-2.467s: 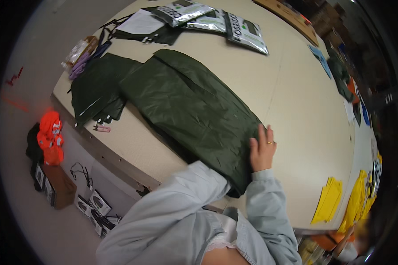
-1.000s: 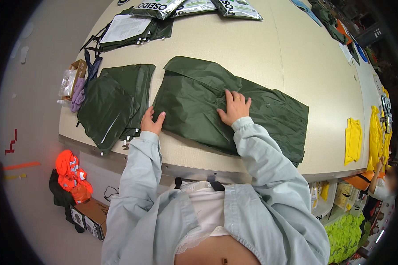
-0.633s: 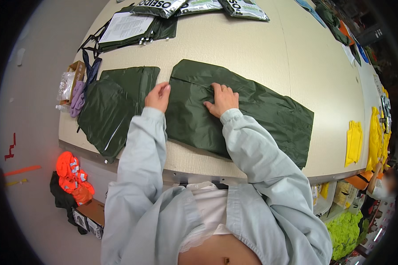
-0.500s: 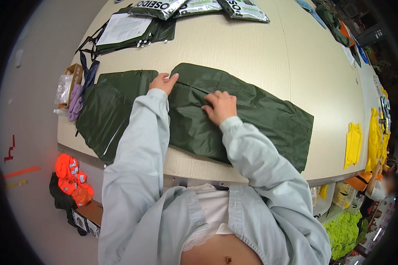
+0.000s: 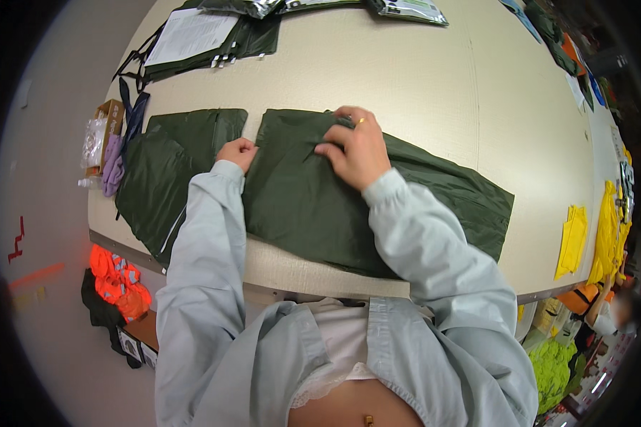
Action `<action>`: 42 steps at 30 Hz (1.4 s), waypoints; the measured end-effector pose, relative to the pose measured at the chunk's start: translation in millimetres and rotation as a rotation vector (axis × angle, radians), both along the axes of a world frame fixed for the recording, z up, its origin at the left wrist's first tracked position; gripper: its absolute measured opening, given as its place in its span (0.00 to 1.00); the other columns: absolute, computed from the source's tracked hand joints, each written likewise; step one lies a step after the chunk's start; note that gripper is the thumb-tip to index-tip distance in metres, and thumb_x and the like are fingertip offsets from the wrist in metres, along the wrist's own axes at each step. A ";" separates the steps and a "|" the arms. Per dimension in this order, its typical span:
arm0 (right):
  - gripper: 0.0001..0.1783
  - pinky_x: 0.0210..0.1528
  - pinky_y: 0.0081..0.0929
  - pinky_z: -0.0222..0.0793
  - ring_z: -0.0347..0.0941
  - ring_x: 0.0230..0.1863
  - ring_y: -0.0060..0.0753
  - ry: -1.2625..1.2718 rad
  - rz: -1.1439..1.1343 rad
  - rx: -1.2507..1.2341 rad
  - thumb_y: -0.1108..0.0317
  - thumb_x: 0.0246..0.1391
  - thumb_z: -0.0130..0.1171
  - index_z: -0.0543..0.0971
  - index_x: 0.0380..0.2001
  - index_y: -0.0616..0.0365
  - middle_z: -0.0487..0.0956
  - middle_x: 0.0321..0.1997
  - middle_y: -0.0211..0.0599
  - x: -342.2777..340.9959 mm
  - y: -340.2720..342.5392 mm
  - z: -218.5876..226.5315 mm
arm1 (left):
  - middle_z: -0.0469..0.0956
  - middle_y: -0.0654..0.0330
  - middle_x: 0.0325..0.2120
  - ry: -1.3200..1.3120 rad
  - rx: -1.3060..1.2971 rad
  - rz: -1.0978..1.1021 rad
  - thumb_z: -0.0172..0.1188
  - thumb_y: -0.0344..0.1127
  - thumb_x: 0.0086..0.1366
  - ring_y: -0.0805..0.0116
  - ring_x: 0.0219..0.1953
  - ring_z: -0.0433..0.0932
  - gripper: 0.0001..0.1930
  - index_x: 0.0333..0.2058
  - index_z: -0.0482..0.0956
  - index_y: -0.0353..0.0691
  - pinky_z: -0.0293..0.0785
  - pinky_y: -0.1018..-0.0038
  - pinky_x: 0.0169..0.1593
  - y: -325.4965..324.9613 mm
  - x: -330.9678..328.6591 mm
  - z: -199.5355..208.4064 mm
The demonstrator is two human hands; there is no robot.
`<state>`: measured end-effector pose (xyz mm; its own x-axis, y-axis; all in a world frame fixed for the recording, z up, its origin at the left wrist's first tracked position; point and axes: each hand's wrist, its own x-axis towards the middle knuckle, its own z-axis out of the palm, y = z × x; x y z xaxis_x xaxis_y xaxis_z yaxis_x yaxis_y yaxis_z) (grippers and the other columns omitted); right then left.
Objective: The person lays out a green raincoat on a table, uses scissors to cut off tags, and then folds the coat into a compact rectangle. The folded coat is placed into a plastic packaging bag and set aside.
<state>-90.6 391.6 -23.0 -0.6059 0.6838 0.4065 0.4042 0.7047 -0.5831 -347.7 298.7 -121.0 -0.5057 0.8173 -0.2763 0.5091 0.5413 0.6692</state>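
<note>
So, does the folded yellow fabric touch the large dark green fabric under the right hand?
No, bare beige tabletop shows between the yellow fabric and the dark green fabric.

A fisheye camera, the left of a head-worn pair, looks down from above and behind the left hand [image 5: 239, 152] and right hand [image 5: 358, 148]. It sits fairly near: both hands show whole, somewhat above mid-view, with the sleeves [image 5: 210, 235] running back from them toward the lower edge. Beyond the hands, the view takes in a broad stretch of desk [image 5: 420, 78]. Far right of the right hand, distortion and dimness make details hard to judge.
</note>
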 end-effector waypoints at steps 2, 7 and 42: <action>0.12 0.50 0.40 0.60 0.65 0.48 0.45 -0.233 -0.033 -0.041 0.62 0.34 0.67 0.81 0.27 0.51 0.71 0.44 0.42 -11.1 21.0 -24.9 | 0.78 0.59 0.23 0.042 -0.047 0.011 0.60 0.38 0.52 0.66 0.26 0.75 0.09 0.26 0.77 0.39 0.71 0.74 0.35 -0.9 6.7 8.8; 0.15 0.47 0.39 0.59 0.65 0.47 0.41 -0.585 -0.075 -0.157 0.60 0.35 0.68 0.78 0.29 0.47 0.71 0.45 0.38 -23.3 28.2 -19.6 | 0.71 0.57 0.30 0.231 0.313 0.297 0.66 0.40 0.49 0.67 0.30 0.70 0.19 0.37 0.71 0.37 0.69 0.75 0.39 -67.2 40.1 48.6; 0.21 0.45 0.23 0.68 0.74 0.37 0.26 0.044 0.248 -1.517 0.72 0.43 0.62 0.73 0.44 0.64 0.78 0.38 0.35 2.5 109.9 1.3 | 0.64 0.52 0.53 -1.416 0.547 0.559 0.53 0.27 0.61 0.60 0.55 0.64 0.23 0.55 0.60 0.33 0.59 0.65 0.59 -82.4 153.6 70.3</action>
